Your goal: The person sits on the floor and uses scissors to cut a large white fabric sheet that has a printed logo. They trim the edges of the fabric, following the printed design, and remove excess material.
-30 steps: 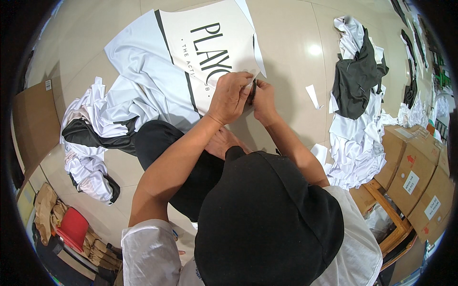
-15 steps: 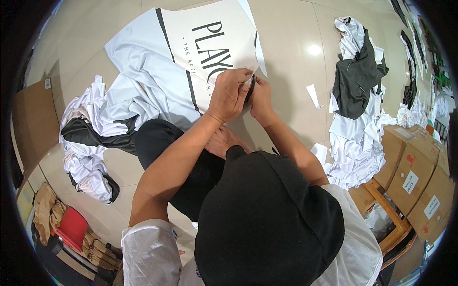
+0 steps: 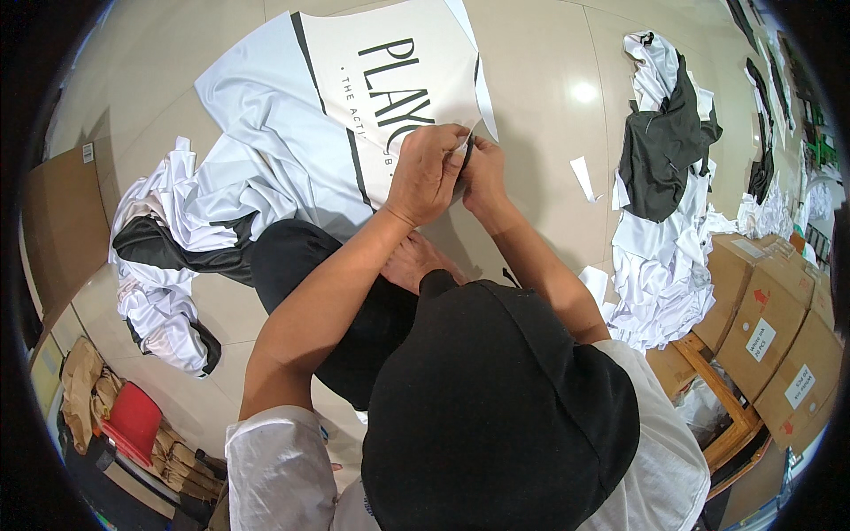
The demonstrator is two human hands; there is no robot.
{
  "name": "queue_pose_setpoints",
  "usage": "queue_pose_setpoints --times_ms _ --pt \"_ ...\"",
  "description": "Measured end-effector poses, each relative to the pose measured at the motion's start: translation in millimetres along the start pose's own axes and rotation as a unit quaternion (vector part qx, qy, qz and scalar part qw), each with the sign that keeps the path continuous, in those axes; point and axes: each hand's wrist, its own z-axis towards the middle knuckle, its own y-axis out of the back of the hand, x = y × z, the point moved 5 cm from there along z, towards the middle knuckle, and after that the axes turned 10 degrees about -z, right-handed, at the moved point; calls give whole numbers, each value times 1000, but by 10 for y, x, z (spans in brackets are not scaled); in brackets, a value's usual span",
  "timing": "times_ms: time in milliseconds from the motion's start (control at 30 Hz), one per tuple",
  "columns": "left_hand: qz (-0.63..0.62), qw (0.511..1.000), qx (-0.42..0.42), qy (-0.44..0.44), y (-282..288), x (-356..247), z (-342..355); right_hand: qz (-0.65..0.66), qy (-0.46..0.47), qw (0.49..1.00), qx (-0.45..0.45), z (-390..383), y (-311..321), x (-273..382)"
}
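Note:
A large printed fabric panel point(image 3: 354, 62), cream with black lettering and black edge bands, lies on the floor in front of me with white cloth around it. My left hand point(image 3: 429, 173) is closed on the panel's right edge, its thumb and fingers pinching near the corner. Right beside it, my right hand point(image 3: 484, 177) is closed on the same edge, where a dark band curls between the two hands. The fingers largely hide what lies between them. Under my left wrist a bare foot point(image 3: 416, 263) shows next to my bent knee in black cloth.
Bunched white and black fabric point(image 3: 181, 257) lies at the left. A pile of white and dark pieces point(image 3: 660, 212) stands right, with a thin white scrap point(image 3: 582, 179) nearer. Cardboard boxes point(image 3: 761, 319) are stacked at the right edge; a red item point(image 3: 133, 420) sits lower left.
The panel has shifted very slightly to the right at its lettering. My right hand has moved a little closer in against the left; both keep their grip.

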Motion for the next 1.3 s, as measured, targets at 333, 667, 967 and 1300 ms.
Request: queue_pose_setpoints --times_ms 333,667,967,1300 --pt "-6 1000 -22 20 25 31 5 13 -7 1000 -8 -11 -80 -45" --pt "3 999 -39 8 59 35 2 -10 -25 1000 -7 65 -50 -142" --pt "3 999 -33 2 72 7 12 15 -16 1000 -21 115 -129 -4" --pt "3 1000 -26 13 73 26 -5 53 -15 998 -29 101 -215 -2"
